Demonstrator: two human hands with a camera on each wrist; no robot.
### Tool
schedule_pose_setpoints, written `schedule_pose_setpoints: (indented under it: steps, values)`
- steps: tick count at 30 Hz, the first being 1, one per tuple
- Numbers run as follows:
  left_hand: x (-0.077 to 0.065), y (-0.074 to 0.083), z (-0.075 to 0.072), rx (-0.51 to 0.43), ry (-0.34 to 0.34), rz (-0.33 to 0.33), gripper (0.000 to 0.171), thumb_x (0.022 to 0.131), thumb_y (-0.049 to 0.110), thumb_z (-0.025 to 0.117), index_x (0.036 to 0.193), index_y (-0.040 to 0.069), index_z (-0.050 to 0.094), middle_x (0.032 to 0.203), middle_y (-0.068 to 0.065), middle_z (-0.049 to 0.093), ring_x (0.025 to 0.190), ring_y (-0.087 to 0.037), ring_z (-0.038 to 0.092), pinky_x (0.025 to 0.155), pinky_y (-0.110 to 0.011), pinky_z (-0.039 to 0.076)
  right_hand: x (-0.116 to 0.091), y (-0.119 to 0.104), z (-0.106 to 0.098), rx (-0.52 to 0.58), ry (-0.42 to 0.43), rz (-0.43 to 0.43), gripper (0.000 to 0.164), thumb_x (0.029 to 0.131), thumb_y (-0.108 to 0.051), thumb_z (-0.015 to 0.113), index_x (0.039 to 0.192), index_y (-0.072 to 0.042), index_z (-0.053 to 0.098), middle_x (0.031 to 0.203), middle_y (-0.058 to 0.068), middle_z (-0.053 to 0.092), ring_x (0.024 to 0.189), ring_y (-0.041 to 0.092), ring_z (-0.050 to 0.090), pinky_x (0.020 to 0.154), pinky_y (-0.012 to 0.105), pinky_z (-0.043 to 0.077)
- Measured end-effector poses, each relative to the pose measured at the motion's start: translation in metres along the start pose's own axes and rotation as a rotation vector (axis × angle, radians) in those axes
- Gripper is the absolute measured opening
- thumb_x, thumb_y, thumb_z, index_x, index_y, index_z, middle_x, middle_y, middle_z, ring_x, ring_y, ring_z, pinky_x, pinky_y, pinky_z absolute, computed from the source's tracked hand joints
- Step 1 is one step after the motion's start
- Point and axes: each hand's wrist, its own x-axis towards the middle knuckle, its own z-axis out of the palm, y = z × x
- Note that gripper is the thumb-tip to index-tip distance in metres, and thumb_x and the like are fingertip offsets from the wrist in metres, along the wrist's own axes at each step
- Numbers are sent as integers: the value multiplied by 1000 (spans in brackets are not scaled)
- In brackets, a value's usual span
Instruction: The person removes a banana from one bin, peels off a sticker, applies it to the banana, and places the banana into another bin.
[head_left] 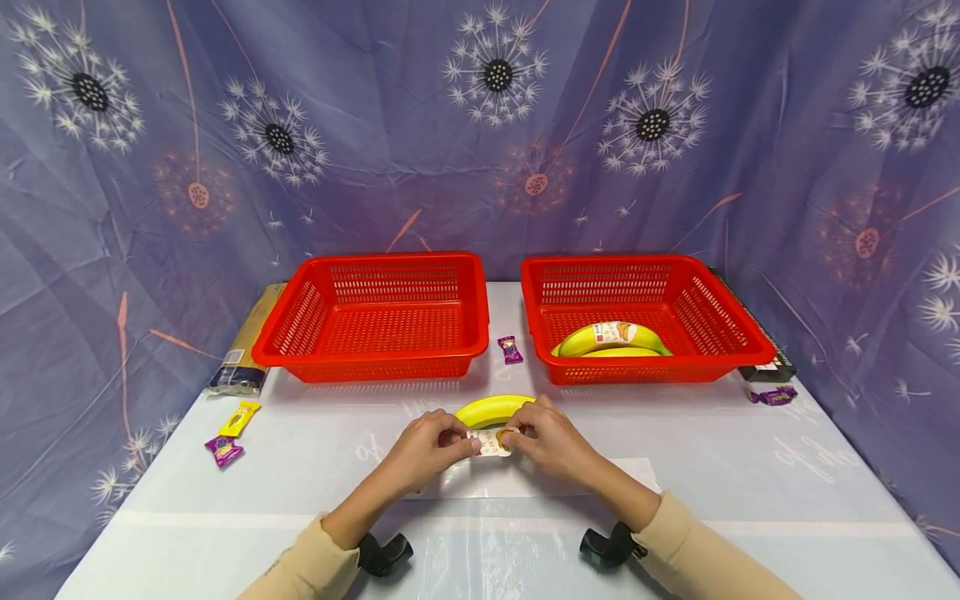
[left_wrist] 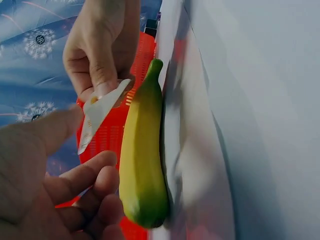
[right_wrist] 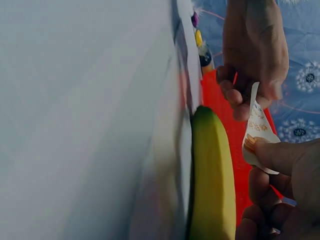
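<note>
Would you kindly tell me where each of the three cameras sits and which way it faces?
Head: on the person's head, looking forward and down at the table; both forearms, left hand and right hand show.
Left wrist: looks along the left hand at the banana and sticker.
Right wrist: looks along the right hand at the same banana and sticker.
Shared: both wrist views show both hands pinching the sticker.

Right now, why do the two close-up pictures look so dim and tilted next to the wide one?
Head view: bright, even light, edges bowed by a wide lens. Left wrist view: turned sideways, shaded, the near left hand blurred. Right wrist view: dim, the table a featureless grey.
</note>
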Motion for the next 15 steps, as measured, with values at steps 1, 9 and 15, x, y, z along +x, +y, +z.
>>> schedule_pose_setpoints:
  steps: [1, 9, 15]
  values:
    - [4, 2, 2, 4, 12, -14, 21, 81, 37, 71, 80, 16, 68, 73, 7, 54, 70, -6, 46, 64, -20, 38, 1, 1, -2, -2, -3, 8, 11, 79, -22, 74, 71, -22, 67, 69, -16, 57, 74, 6, 39, 66, 20, 36]
    - [28, 8, 12, -14, 56, -28, 18, 80, 24, 73, 68, 13, 65, 61, 6, 56, 59, -6, 44, 54, -19, 36, 11, 9, -16, -10, 10, 61, 13, 79, -24, 75, 69, -21, 65, 66, -11, 54, 74, 9, 38, 65, 23, 34]
    - [44, 11, 13, 76, 95, -4, 20, 81, 25, 71, 66, 15, 63, 64, 5, 53, 65, -8, 43, 59, -22, 33, 26, 15, -22, -93, 24, 103, 16, 79, -24, 73, 66, -17, 66, 65, -9, 58, 69, 10, 44, 65, 25, 34]
